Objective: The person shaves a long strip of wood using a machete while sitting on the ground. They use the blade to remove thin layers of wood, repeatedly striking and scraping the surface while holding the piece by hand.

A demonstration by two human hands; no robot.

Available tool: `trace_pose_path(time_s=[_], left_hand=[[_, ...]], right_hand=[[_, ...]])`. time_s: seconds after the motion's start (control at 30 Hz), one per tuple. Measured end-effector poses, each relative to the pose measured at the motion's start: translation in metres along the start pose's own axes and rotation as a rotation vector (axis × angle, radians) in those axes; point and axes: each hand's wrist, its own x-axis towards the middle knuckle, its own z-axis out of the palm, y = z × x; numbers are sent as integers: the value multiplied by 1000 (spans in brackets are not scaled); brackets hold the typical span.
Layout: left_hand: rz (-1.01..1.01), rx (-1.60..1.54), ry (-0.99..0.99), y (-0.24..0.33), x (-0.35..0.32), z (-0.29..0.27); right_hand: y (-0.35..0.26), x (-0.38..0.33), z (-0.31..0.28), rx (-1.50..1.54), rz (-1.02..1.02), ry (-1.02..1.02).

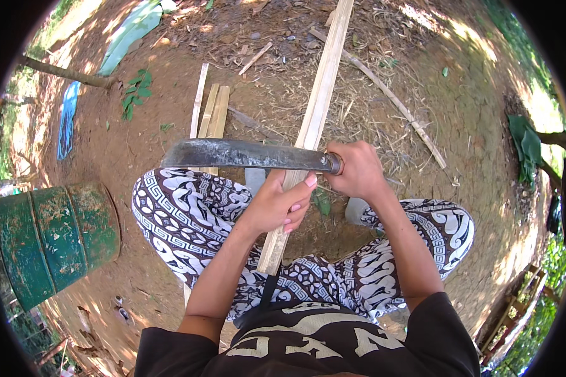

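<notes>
My left hand [279, 204] is wrapped round a long pale bamboo strip [326, 81], close to its near end. The strip runs from my lap up past the far edge of the view, leaning slightly right. In my right hand [358, 168] is the handle of a machete [239, 154], gripped in a closed fist. Its broad dark blade lies crosswise over the strip, just beyond my left fingers, with the tip pointing left above my left knee. Whether the edge bites into the strip cannot be made out.
Several cut strips [212, 113] lie on the ground beyond my left knee. A thin stick [399, 103] and scattered shavings [352, 119] are on the soil ahead. At left lies a rusty green drum [56, 235]; a blue plastic strip [68, 119] is beyond it.
</notes>
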Motion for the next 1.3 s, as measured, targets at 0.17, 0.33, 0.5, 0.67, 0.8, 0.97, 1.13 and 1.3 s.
trace_pose_path(time_s=[0.17, 0.33, 0.5, 0.67, 0.8, 0.97, 1.13, 1.3], left_hand=[[0, 119, 5, -5, 0, 2], [14, 204, 23, -8, 1, 2], [68, 195, 21, -7, 4, 1], [38, 85, 9, -3, -6, 3], [74, 1, 21, -1, 1, 2], [61, -20, -19, 5, 1, 3], [49, 40, -26, 3, 3, 5], [28, 134, -27, 2, 0, 5]], right_hand=[[7, -2, 0, -63, -49, 21], [16, -1, 3, -89, -99, 87], [35, 6, 7, -179, -58, 92], [108, 42, -36, -206, 538, 483], [77, 30, -46, 67, 343, 513], [11, 10, -24, 177, 77, 231], [1, 3, -13, 64, -20, 83], [1, -1, -7, 25, -58, 51]])
